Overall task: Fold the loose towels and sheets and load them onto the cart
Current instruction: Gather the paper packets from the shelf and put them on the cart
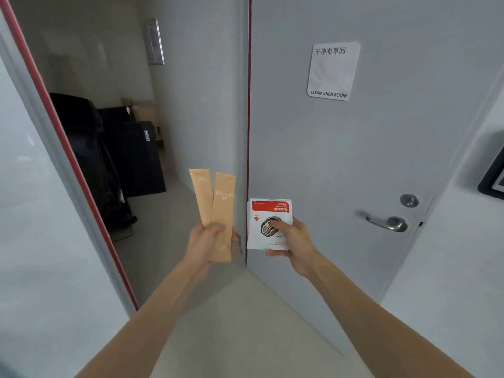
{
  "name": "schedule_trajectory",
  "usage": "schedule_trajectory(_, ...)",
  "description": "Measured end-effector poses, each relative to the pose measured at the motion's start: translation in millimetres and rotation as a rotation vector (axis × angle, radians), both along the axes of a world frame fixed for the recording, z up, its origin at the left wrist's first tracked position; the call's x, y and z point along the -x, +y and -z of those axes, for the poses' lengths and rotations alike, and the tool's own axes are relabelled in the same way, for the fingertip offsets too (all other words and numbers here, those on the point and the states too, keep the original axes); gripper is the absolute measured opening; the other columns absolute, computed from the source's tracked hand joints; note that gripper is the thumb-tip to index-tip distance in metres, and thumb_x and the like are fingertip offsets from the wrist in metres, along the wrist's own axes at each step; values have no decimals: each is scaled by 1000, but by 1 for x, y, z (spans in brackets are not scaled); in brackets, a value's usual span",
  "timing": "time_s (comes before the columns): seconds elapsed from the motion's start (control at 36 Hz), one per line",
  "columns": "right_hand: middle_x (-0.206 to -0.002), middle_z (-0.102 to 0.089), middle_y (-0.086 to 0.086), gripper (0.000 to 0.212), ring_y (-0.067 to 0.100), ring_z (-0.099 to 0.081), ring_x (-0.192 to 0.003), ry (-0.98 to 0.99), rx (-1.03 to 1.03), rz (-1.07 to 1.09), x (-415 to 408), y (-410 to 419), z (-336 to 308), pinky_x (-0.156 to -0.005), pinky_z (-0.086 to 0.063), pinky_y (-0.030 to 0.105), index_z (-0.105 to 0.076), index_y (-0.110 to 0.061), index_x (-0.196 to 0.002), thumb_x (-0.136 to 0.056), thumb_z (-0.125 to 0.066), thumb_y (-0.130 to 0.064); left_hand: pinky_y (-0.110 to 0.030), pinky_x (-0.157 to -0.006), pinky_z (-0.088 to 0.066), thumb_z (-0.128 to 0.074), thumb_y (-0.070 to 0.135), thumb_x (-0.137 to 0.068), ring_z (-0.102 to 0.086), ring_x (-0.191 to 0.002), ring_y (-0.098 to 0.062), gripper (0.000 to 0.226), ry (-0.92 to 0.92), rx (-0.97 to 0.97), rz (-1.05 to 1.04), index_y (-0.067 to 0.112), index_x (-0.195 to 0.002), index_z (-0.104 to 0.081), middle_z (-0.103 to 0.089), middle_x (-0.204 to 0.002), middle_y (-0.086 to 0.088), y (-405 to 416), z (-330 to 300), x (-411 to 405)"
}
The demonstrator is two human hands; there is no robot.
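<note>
My left hand (208, 241) grips two long peach-coloured packets (218, 203), held upright side by side in front of me. My right hand (293, 242) pinches a square white sachet (266, 214) with a red band and a dark round picture, thumb on its face. Both hands are raised at the edge of a grey door (341, 159) that stands open. No towels, sheets or cart are in view.
The door bears a "CLEAN LINEN ROOM" sign (332, 70) and a metal lever handle (384, 222). Past the red-edged door frame (81, 173) on the left, dark bags or cases (109, 151) stand on the floor of a narrow room. A wall panel (493, 178) hangs at right.
</note>
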State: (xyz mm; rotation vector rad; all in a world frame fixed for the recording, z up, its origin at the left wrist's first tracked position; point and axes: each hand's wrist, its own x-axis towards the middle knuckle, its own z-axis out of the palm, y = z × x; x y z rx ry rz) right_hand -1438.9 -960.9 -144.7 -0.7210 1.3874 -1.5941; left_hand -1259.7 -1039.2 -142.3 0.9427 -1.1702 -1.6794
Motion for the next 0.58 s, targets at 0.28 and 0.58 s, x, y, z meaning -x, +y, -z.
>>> schedule_trajectory(0.28,-94,-75,9,20,26,-72,-72,56,-18,-38,16,-185,-5,-57,-59,40,-66,-12,-112,-92,-62,-14,-39,-65,-57,-52,5,-93,-67,-69,-26,20,-24,-69,10,-3,-107,-65,-72,-85,-14,-180,11,1)
schedule_trajectory(0.58,-85,-75,6,12,21,-72,-66,-9,-45,-76,33,-361,2,-50,-57,36,-68,-15,-101,-91,-62,-11,-39,-61,-57,-54,4,-93,-67,-69,-27,24,-45,-81,-106,-4,-115,-59,-71,-87,-18,-338,28,-8)
